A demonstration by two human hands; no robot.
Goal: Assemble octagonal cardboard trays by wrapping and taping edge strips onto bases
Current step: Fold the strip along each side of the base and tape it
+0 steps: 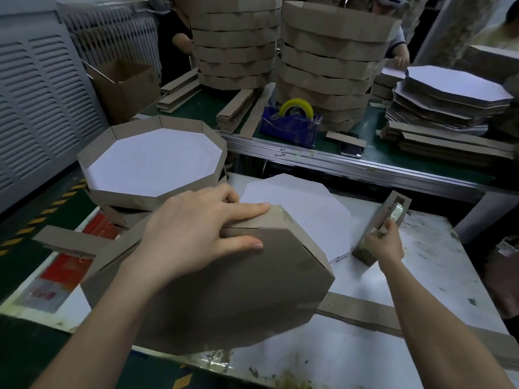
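A brown octagonal tray [238,293] lies tilted, bottom side up, on the white worktable [421,290]. My left hand [196,231] presses on its upper edge, fingers stretched along the wrapped edge strip, thumb on the base. My right hand [386,242] grips a cardboard-covered tape dispenser [382,226] standing on the table to the right of the tray. White octagonal base sheets [303,209] lie flat behind the tray. A loose edge strip [362,310] lies under the tray's right side.
A finished tray [151,161], white inside, sits on a stack at the left. On the far green bench stand tall tray stacks [331,66], strip bundles [236,110], a blue tape dispenser [292,122], a phone [351,148] and a pile of bases [449,99]. Other people work behind.
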